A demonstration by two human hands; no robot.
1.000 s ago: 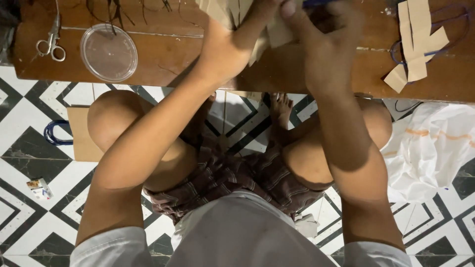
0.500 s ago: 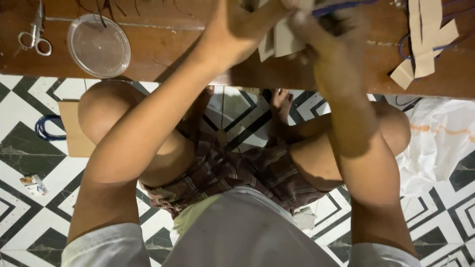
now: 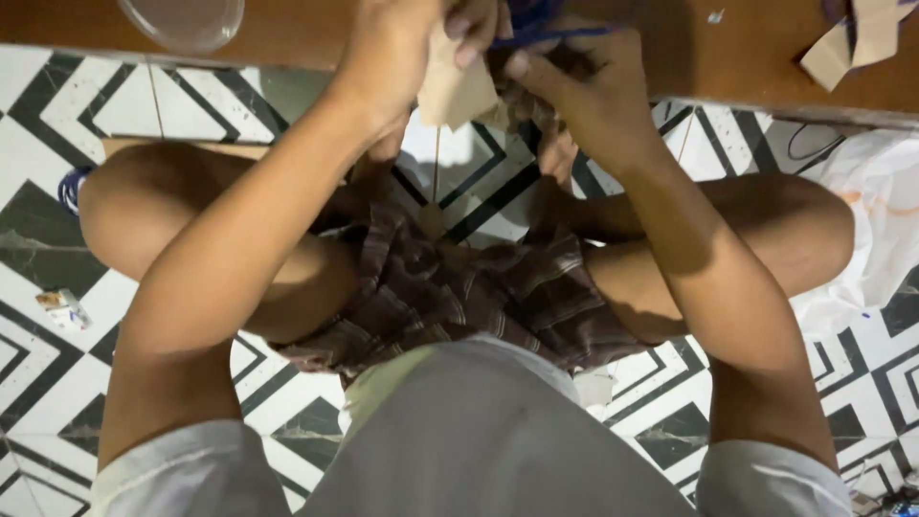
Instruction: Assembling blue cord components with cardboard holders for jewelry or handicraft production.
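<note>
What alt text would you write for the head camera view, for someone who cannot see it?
Seen from above, a seated person's left hand and right hand hold a tan cardboard piece over the edge of a low wooden table. Bare knees and plaid shorts show below, on a black-and-white tiled floor, with a clear round lid on the table.

Round clear plastic lid (image 3: 184,19) cut by top edge; blue-handled tool (image 3: 536,24) mostly hidden behind right hand (image 3: 584,91).

tan cardboard piece (image 3: 458,88) upright, pinched above lap, near table edge
</note>
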